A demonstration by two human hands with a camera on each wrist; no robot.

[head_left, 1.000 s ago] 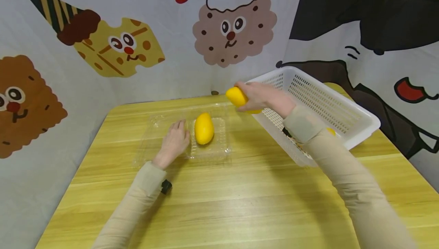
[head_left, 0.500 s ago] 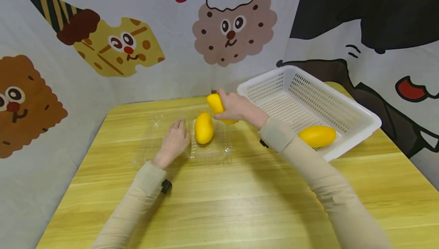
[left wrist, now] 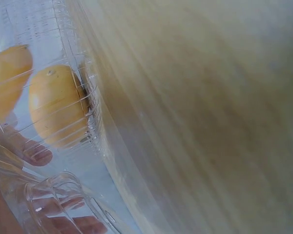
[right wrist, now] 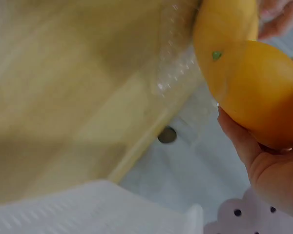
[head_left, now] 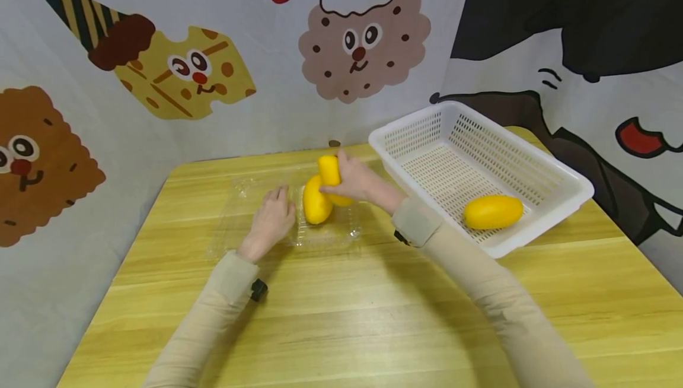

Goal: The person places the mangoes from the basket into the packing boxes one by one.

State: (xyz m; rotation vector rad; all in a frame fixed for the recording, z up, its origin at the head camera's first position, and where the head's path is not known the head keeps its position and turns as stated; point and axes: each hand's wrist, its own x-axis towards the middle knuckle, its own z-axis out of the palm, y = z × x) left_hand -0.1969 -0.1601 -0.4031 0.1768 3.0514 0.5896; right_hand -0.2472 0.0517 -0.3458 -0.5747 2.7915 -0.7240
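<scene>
- Bench (head_left: 331,323), wood-grained, seen nearest; both forearms, in beige sleeves (head_left: 200,326), extended over it.
- Left hand (head_left: 271,222) laid on the clear plastic container (head_left: 331,238), fingers loosely bent; whether plastic is pinched cannot be told.
- Container spread open on bench; compartment placed right of the left hand.
- One yellow mango (head_left: 316,205) held in that compartment, just beside the left hand.
- Basket mango (head_left: 493,212) laid on its side near the near end of the white basket (head_left: 437,165).
- Basket set on bench, to the right, apart from container.
- Second mango (head_left: 329,169) gripped by right hand (head_left: 356,181), fingers and thumb wrapped round it, above the compartment; contact between the two mangoes cannot be told.
- White backdrop (head_left: 267,133) printed with cartoon biscuit and cheese figures, seen farthest.
</scene>
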